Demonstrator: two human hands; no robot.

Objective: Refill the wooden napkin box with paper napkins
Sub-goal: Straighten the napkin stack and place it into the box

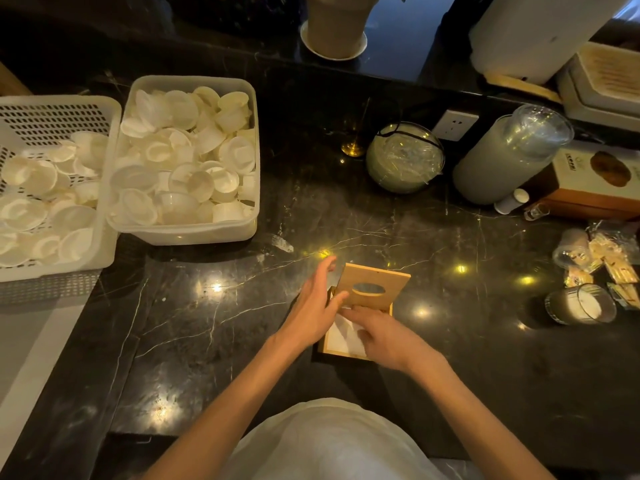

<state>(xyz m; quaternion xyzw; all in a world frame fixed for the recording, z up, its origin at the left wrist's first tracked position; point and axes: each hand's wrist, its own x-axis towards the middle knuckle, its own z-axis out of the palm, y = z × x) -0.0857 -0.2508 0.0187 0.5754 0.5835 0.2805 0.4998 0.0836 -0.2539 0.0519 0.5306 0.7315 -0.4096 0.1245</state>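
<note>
Wooden napkin box (341,353), lid (372,287) raised — left hand (313,311) grip on lid; right hand (384,336) grip pressing paper napkins (344,337), loosely clenched.

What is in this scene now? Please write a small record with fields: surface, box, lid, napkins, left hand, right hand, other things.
surface: dark marble counter
box: wooden napkin box, near front edge
lid: hinged lid raised, oval slot visible
napkins: white paper napkins inside box
left hand: left hand at the lid's left edge
right hand: right hand pressing on the napkins
other things: clear tub and white basket of small white cups, far left
</note>
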